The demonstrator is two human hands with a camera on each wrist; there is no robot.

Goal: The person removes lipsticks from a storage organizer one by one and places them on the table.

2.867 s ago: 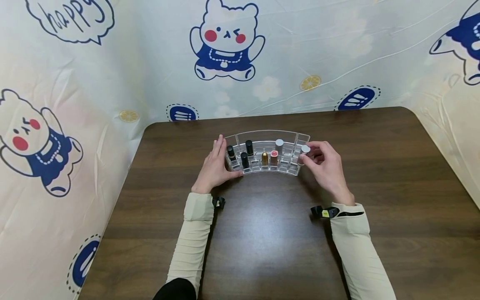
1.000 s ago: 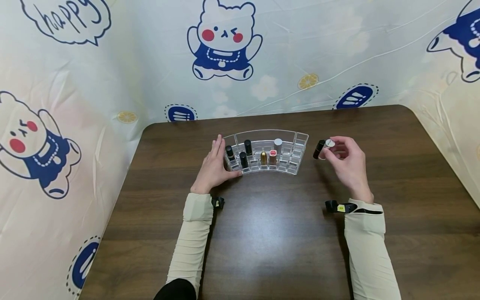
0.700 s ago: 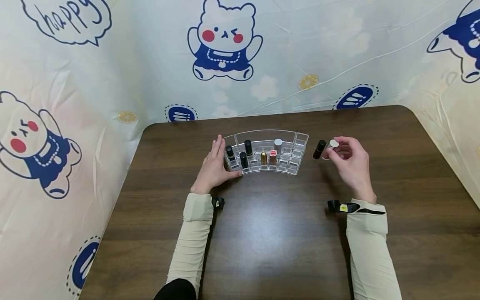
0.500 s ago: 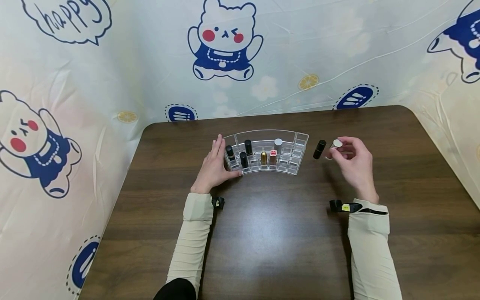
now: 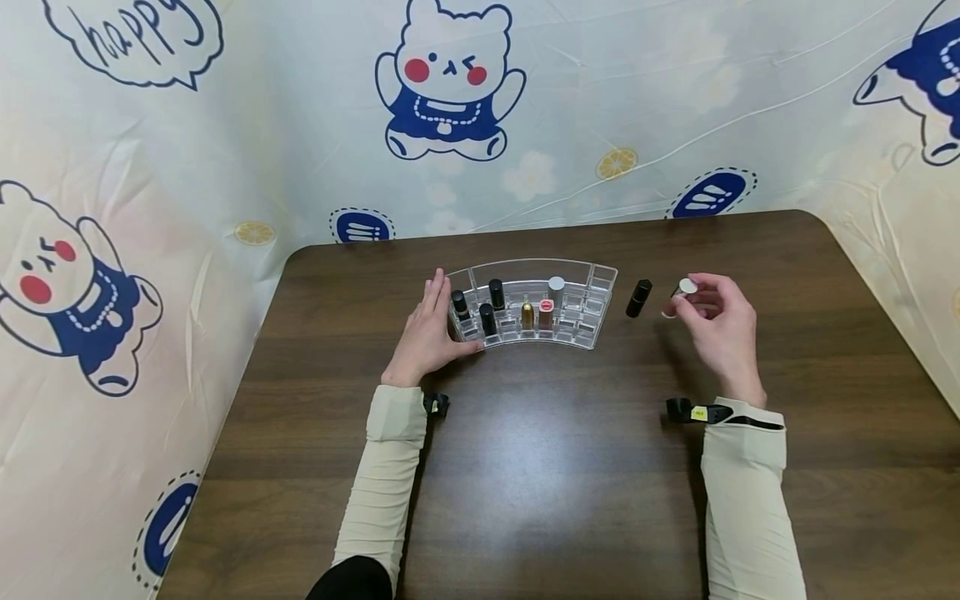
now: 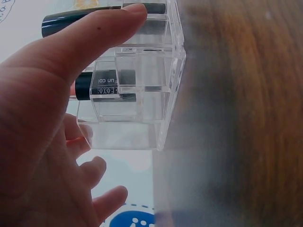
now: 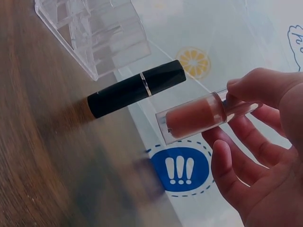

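Note:
A clear curved lipstick organizer [image 5: 540, 337] stands on the table with several tubes upright in its slots, among them black ones [image 5: 497, 293], a gold one [image 5: 527, 316] and one with a pink-red top [image 5: 547, 315]. My left hand [image 5: 426, 337] rests against its left end, fingers straight along the side and thumb [image 6: 118, 23] on the front. Right of the organizer, my right hand [image 5: 720, 325] pinches a clear lip gloss tube [image 7: 194, 116] with pink contents by its silver-capped end. Beside it, a black lipstick [image 7: 137, 87] with a silver band stands on the table.
The brown wooden table [image 5: 525, 467] has a rounded back edge close behind the organizer. A printed curtain [image 5: 315, 108] with cartoon bears hangs around the back and sides. Small cameras [image 5: 680, 409] sit on both wrists.
My right hand has moved right from the organizer's right end with the lip gloss, leaving it farther from the black lipstick, which has come into view. The left hand stays in place.

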